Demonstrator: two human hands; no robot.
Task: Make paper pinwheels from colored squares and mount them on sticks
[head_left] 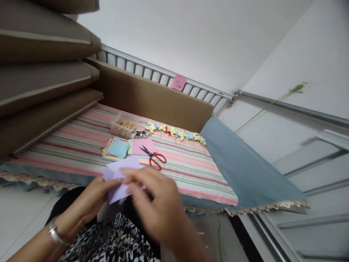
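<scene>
My left hand (91,198) grips a sheet of light purple paper (116,193) by its left side, thumb on top, above my lap. The paper is cut or folded, with flaps standing up. My right hand (156,202), blurred by motion, has thumb and fingers bent together at the paper's right side and middle. Just beyond lie scissors (152,157) with red handles, blades parted, partly on a pink sheet (140,146). To their left is a stack of coloured paper squares (117,148), light blue on top.
A clear plastic box (124,124) holds thin wooden sticks, with small metallic items (140,134) beside it. Several paper pinwheels (176,133) lie in a row on the striped cloth (188,171). A brown board (152,96) stands behind; stacked cushions (49,72) rise at left.
</scene>
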